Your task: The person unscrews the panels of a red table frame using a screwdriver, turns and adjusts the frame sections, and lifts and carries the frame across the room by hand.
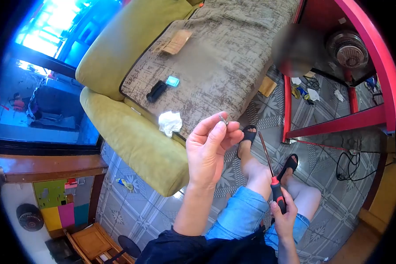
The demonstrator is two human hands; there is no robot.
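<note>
My left hand (211, 147) is raised in the middle of the view, thumb and fingers pinched on a small metal screw (223, 119). Much of the screw is hidden by the fingertips. In my right hand (285, 216), lower down and to the right, is a screwdriver (276, 187) with a red and black handle. Its long shaft points up and away, apart from the screw. Beyond my left hand, a crumpled white tissue (170, 122) lies on the edge of the sofa.
A green sofa (132, 145) with a patterned cover (207, 61) bears a black case (156, 91), a small light-blue box (172, 81) and a piece of cardboard (177, 42). At right stands a red-framed table (339, 123) with a heater-like round device (348, 50) and cable (350, 167) nearby.
</note>
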